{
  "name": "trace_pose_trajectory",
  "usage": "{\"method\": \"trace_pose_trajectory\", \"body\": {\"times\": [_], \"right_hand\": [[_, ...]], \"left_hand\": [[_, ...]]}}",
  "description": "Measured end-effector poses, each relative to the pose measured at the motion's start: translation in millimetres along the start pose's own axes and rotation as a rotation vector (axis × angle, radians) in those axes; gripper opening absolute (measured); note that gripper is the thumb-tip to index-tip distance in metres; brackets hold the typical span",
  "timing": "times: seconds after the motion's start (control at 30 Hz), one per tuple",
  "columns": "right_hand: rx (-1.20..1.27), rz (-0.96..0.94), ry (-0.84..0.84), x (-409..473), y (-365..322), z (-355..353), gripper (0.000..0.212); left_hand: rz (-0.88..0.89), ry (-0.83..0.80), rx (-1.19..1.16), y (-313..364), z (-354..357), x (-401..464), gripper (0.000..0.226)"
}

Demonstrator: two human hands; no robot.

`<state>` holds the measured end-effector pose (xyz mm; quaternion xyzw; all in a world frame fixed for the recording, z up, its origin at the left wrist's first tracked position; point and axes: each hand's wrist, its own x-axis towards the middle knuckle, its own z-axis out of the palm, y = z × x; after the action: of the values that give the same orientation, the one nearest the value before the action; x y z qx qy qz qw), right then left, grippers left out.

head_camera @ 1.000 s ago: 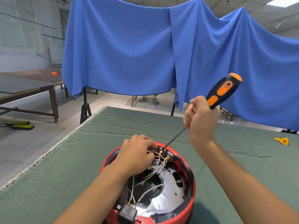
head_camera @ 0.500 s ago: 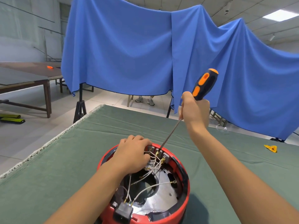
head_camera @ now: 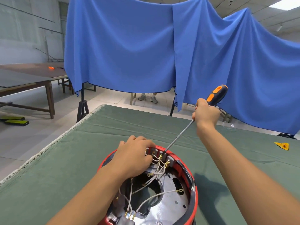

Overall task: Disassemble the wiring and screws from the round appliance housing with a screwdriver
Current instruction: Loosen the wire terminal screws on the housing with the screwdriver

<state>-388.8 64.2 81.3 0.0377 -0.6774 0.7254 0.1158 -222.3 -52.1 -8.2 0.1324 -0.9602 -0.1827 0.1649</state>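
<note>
A round red appliance housing (head_camera: 194, 189) lies open-side up on the green table near me, with a shiny metal plate and several white wires (head_camera: 152, 198) inside. My left hand (head_camera: 134, 158) rests on the far left rim, fingers curled around the wires at a grey terminal block (head_camera: 169, 159). My right hand (head_camera: 205, 113) grips the orange and black screwdriver (head_camera: 216, 95) by its handle. The long shaft slants down and its tip sits at a brass terminal on the block.
Green cloth covers the table (head_camera: 81, 159), whose left edge is frayed. A small yellow object (head_camera: 282, 145) lies at the far right. Blue drapes (head_camera: 146, 46) hang behind, with a tripod stand (head_camera: 82, 109), someone's shoes under them, and brown tables (head_camera: 32, 78) at left.
My right hand has swung the screwdriver handle more upright and slightly left, with the tip staying at the terminal block. My left hand stays on the wires.
</note>
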Motion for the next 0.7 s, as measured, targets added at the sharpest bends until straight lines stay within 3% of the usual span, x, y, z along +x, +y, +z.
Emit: {"method": "trace_pose_trajectory", "body": {"times": [0.27,0.57,0.7], "right_hand": [[0.203,0.012,-0.042,-9.5,-4.6,-6.0,0.019],[0.291,-0.380,-0.137,-68.9,-23.0,-25.0,0.028],[0.273,-0.434,-0.178,-79.0,-26.9,-26.9,0.030]], "left_hand": [[-0.005,-0.009,-0.029,-0.3,-0.8,-3.7,0.042],[-0.018,-0.024,-0.029,4.1,-4.4,-4.6,0.044],[-0.025,-0.032,-0.024,4.4,-4.7,-5.8,0.044]]}}
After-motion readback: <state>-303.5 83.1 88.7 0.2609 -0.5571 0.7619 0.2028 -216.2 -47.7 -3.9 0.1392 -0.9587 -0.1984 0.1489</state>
